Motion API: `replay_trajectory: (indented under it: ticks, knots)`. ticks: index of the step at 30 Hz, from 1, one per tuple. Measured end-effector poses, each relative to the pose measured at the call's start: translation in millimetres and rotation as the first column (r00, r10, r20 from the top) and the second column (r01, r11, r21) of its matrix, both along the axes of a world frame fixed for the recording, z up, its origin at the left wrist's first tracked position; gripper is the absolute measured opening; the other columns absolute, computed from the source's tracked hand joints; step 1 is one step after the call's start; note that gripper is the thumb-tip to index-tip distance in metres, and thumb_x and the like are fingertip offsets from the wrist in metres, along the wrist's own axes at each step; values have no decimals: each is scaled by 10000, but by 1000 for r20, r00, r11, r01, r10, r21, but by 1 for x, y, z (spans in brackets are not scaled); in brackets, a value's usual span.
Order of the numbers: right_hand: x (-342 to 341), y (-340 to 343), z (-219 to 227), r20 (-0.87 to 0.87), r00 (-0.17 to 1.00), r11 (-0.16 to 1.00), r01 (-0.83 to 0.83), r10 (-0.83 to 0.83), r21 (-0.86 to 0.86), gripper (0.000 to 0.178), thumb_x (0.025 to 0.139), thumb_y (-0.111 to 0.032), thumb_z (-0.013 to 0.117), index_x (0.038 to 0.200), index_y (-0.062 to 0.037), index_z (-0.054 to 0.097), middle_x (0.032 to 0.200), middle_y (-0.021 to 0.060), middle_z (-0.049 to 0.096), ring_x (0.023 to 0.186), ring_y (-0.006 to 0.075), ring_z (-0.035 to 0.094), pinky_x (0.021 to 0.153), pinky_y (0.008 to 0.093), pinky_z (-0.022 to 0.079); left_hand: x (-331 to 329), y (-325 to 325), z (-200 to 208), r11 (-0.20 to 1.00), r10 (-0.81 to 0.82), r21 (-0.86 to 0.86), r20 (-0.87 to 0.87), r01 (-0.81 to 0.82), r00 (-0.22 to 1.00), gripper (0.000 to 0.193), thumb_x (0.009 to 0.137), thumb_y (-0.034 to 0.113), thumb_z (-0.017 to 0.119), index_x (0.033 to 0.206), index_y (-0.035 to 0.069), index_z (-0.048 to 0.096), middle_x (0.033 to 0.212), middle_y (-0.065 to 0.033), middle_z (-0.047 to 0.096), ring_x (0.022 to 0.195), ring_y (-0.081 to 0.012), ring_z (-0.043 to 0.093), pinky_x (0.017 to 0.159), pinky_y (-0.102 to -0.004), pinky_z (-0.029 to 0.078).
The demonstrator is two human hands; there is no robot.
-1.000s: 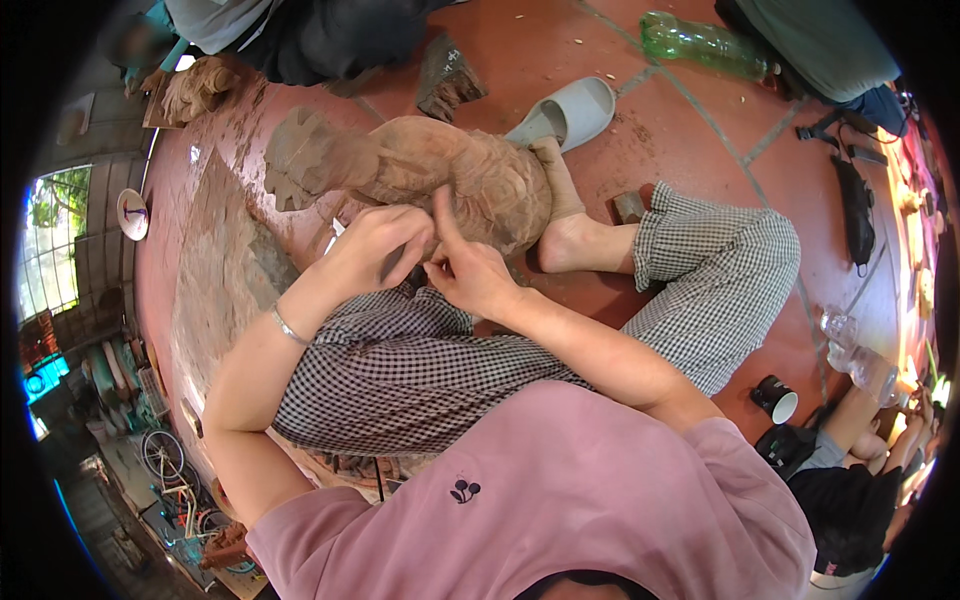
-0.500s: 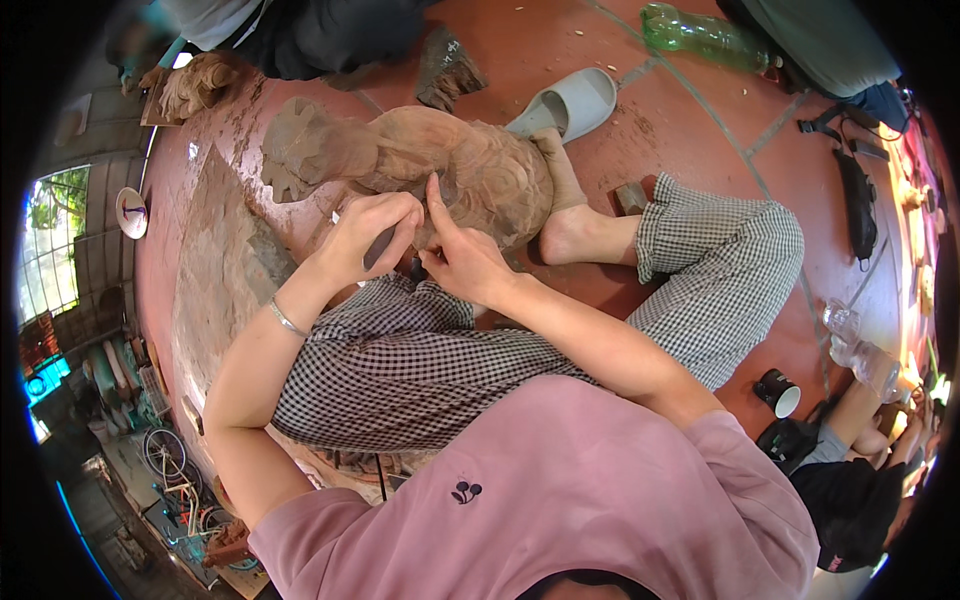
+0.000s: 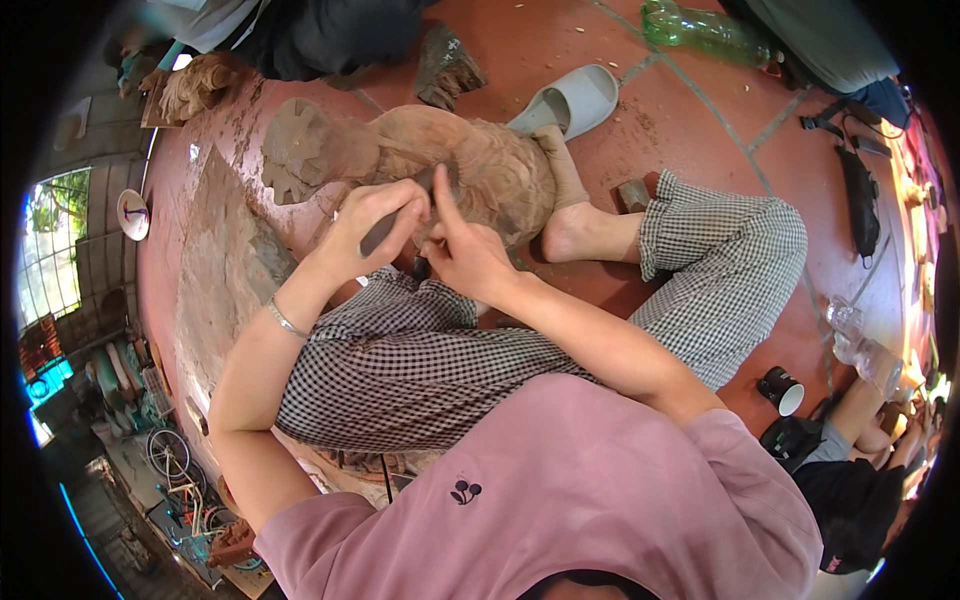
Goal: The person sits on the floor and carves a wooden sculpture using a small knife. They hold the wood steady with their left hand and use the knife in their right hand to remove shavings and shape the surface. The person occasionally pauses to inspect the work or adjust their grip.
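A brown wooden carving with rounded, carved relief lies in front of me. My left hand is closed around a dark grey flexible piece that looks like sandpaper. Part of the dark piece also shows at the fingertips, against the carving. My right hand rests beside the left one. Its index finger stretches forward over the dark piece onto the carving, and its other fingers are curled, with whatever is under them hidden. My bare foot braces the carving's right end.
A large flat wood slab lies at the left. Beyond the carving are a dark wood chunk and a grey slipper. A green bottle, a black cup and a clear bottle are on the right. Other people sit nearby.
Both hands have shifted slightly over the carving, and the dark piece now shows more at the fingertips. The carving has barely moved.
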State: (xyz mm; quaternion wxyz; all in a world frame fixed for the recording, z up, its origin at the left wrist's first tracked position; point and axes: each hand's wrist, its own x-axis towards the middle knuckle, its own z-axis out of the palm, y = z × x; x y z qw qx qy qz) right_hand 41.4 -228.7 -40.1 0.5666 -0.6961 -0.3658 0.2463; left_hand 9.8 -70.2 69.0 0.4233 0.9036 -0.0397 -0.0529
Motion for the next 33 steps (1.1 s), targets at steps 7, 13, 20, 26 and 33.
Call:
replay_trajectory:
  ticks: [7,13,20,26,33]
  knots:
    - [-2,1,-1,-17,1000,996,14,-15,-91,1055,805,-11,629,1556,-8,-112,745,128,683,666,322,679,640,407,529,12,4,0,998,-56,-12,-48,56,997,87,936,26,539,878,-29,573,737,-117,619,666,-225,640,615,-325,493]
    - [-7,-6,1,-43,996,996,79,-77,32,1050,815,-13,620,1553,-10,-126,756,115,681,681,316,679,639,392,530,11,-7,7,992,50,-107,-121,-63,991,107,938,22,516,866,-26,578,727,-105,628,669,-183,658,628,-305,517]
    - [-6,-2,-1,-52,999,996,-9,4,-92,1017,841,-52,611,1545,10,-120,790,150,703,705,357,684,651,427,541,14,6,7,998,-69,0,-151,70,986,180,996,71,492,892,-25,603,804,-79,668,700,-138,663,656,-269,537]
    - [-3,-7,2,-102,994,999,-39,37,-17,1018,840,-59,615,1553,-5,-109,816,144,710,728,351,687,682,421,537,7,-3,3,995,38,-88,-86,-46,996,100,942,29,536,876,-28,586,726,-94,628,634,-169,630,599,-296,508]
    - [0,-3,5,-79,992,988,-106,97,-116,985,853,-80,600,1555,-2,-86,818,164,711,738,381,685,686,456,543,4,6,4,999,43,-17,-178,-47,983,177,995,83,505,915,-35,610,772,-71,654,685,-142,652,633,-273,526]
